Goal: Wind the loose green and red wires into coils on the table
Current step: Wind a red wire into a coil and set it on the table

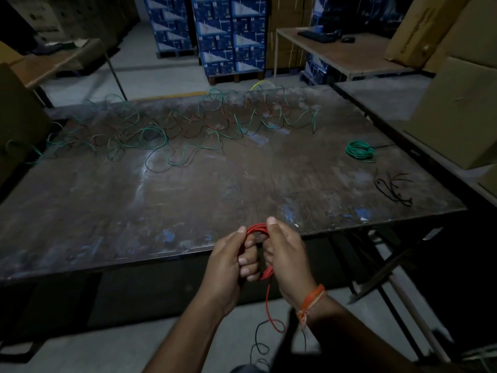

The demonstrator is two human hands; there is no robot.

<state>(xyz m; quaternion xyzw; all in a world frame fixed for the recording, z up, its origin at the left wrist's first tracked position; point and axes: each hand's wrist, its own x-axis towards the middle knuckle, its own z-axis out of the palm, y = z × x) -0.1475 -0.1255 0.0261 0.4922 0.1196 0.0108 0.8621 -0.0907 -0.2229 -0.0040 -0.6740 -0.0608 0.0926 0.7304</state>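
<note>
— Green and red wire, loose and tangled (172, 127), sprawls across the far left and middle of the steel table (188, 189), so we have most of the job ahead of us, don't we?

— We do. Moving right, we count one finished green coil (359, 150) lying near the right edge, and just nearer us a few black cable ties (394, 188). That coil is all we can call done on the table.

— And the red?

— We are mid-wind. Our left hand (231, 262) has its fingers curled round the red coil (257, 231), and our right hand (285, 254) pinches the same coil from the other side, thumb up on top. We hold it just over the near table edge, not resting on the surface. A red tail (269, 302) hangs from it toward the floor, so we judge a few more turns are needed.

— Anything in our way?

— The far tangle looks knotted together, green over red, so we expect pulling one strand free to drag others. The light is dim too. Further right, cardboard boxes (457, 114) crowd the neighbouring table, well apart from our work. An orange thread bracelet (310, 301) sits on our right wrist.
</note>
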